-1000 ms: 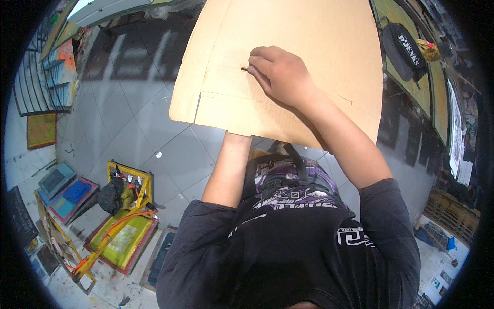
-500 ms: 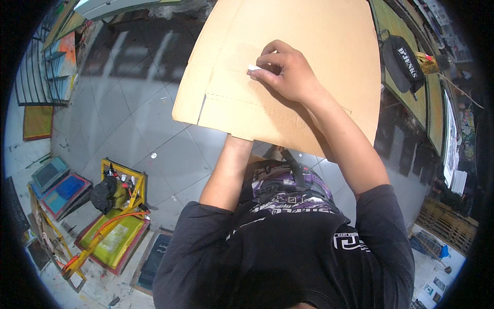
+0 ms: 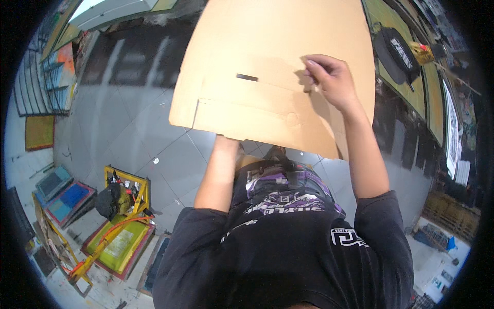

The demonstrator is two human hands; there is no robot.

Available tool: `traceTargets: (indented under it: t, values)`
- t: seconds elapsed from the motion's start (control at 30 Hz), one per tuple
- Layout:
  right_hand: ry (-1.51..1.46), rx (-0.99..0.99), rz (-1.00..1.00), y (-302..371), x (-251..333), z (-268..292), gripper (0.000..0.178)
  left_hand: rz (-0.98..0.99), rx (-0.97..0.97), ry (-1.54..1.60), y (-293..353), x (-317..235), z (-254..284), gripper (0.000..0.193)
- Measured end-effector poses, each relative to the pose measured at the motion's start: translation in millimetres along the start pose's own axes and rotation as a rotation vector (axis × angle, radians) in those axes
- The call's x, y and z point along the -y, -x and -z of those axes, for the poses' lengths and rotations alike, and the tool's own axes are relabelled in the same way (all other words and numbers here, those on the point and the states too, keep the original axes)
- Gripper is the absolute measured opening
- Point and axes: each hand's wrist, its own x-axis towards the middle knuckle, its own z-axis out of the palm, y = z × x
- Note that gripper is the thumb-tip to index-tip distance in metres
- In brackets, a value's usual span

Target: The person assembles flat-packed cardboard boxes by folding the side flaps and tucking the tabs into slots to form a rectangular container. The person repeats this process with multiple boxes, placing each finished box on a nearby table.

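A large tan cardboard sheet (image 3: 278,31) is held up in front of my body, with creases and a cut line near its close edge. A short narrow dark strip (image 3: 247,78) shows on its face; whether it is a label or a slot I cannot tell. My left forearm (image 3: 218,165) goes under the sheet's near edge, and the hand itself is hidden beneath it. Over the right half of the sheet is my right hand (image 3: 332,80), its fingers curled and pinched together. Whatever may be between those fingertips is not visible.
A black cap (image 3: 396,54) lies on a bench at the right. To the lower left stand a yellow metal frame (image 3: 136,188) and several mesh screens, one of them yellow-green (image 3: 118,242). Grey floor tiles (image 3: 139,113) stretch out at the left.
My right hand has moved right, away from the spot where it pinched a small white piece. The dark strip there is now uncovered, and the sheet has shifted slightly left.
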Motion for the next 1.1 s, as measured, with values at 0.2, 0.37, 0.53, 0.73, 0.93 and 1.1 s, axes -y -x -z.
traceTargets:
  t: [0.2, 0.37, 0.53, 0.73, 0.93, 1.1]
  values:
    - [0.179, -0.253, -0.092, 76, -55, 119, 0.028, 0.044, -0.025, -0.075, 10, -6, 19, 0.081]
    - [0.630, -0.286, -0.491, 144, -89, 198, 0.028, 0.139, -0.023, -0.107, 16, 35, 3, 0.082]
    - [0.746, -0.471, -0.012, 151, -123, 195, 0.035, 0.218, 0.021, -0.107, 11, 85, -29, 0.083]
    - [0.371, -0.035, 0.436, 99, -78, 100, 0.041, 0.249, 0.034, -0.127, 6, 115, -48, 0.084]
    - [0.465, 0.040, 0.465, 85, -83, 78, 0.045, 0.234, 0.019, -0.138, 4, 120, -55, 0.086]
    - [0.506, 0.032, 0.416, 85, -77, 71, 0.046, 0.213, 0.018, -0.140, -2, 122, -57, 0.087]
